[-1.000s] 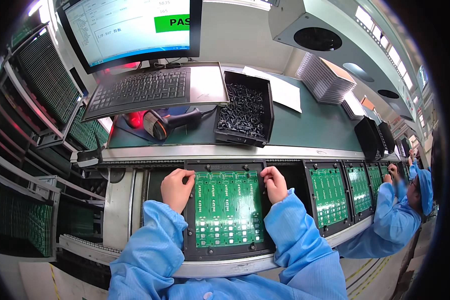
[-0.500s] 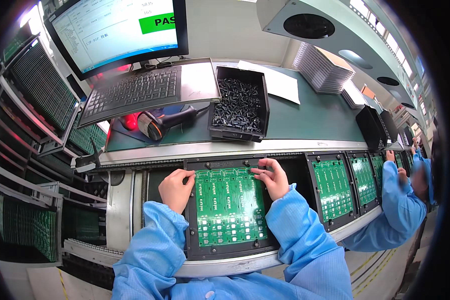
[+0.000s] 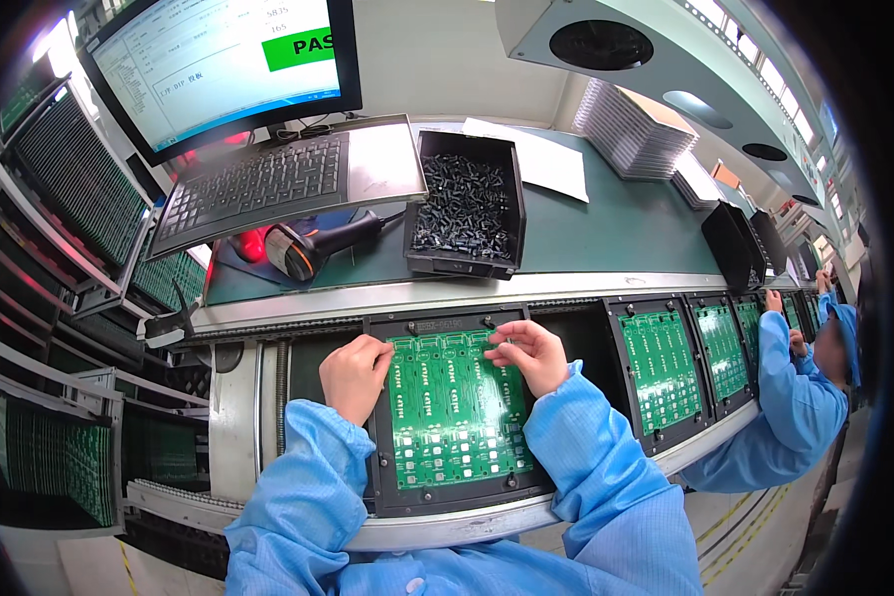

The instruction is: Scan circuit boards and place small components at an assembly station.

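Note:
A green circuit board (image 3: pixel 457 417) with white pads and several columns of small marks sits in a black frame (image 3: pixel 387 467) in front of me. My left hand (image 3: pixel 355 377) is at the board's upper left corner, thumb and fingers pinched together; anything between them is too small to see. Over the upper right part of the board is my right hand (image 3: pixel 532 358), its fingers bent toward the thumb close to the top edge. Whatever its fingertips may hold cannot be made out. Behind the frame stands a black bin (image 3: pixel 512 233) full of small dark parts.
A keyboard (image 3: pixel 258 189) rests on a raised tray below a monitor (image 3: pixel 219 70), with a barcode scanner (image 3: pixel 323 243) under it. More framed boards (image 3: pixel 661 368) line the rail to the right, where a co-worker (image 3: pixel 795 397) works. Board racks (image 3: pixel 60 447) stand left.
My right hand has shifted slightly left along the board's top edge. The left hand stays at the upper left corner. The whole view has moved a little.

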Demonstrator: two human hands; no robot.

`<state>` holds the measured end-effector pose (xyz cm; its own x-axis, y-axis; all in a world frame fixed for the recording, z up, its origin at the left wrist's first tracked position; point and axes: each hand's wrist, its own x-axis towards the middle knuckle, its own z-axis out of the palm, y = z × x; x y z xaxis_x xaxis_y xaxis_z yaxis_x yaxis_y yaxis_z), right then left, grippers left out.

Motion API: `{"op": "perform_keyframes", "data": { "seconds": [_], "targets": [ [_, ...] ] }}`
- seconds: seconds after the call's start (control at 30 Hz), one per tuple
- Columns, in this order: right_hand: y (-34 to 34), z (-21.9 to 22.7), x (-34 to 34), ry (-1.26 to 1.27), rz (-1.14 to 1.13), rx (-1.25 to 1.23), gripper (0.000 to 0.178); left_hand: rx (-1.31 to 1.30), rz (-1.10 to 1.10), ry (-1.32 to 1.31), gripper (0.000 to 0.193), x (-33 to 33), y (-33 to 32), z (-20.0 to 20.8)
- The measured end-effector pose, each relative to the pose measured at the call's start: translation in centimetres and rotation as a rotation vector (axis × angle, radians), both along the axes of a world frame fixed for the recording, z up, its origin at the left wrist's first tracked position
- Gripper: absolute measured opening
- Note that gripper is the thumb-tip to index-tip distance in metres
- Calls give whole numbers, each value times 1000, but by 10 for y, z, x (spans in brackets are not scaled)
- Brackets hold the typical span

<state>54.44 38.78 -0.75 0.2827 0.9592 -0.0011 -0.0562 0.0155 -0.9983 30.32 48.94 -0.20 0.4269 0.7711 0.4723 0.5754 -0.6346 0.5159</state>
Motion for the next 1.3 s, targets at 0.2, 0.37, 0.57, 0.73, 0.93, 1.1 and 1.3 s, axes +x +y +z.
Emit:
{"op": "perform_keyframes", "data": {
  "seconds": [0.2,0.37,0.57,0.73,0.93,1.1,1.3],
  "targets": [
    [-1,5,1,-6,-1,-41,20,25,-46,82,5,-1,2,3],
    [-8,7,1,-216,34,42,21,9,-43,70,5,2,1,1],
    [6,6,-9,-374,-72,143,14,-1,-20,71,6,3,1,0],
    [14,-2,-7,-102,-110,54,12,-227,-63,-236,11,1,4,-4],
    [20,-1,-5,-45,-80,-28,16,-1232,-251,-1168,39,-45,18,-21],
    [21,-10,-6,-193,-173,-48,13,-1273,-148,-1198,42,-58,11,-33],
    [19,-8,-10,-794,-256,60,10,-1221,-163,-1119,37,-43,-12,-5]
  ]
}}
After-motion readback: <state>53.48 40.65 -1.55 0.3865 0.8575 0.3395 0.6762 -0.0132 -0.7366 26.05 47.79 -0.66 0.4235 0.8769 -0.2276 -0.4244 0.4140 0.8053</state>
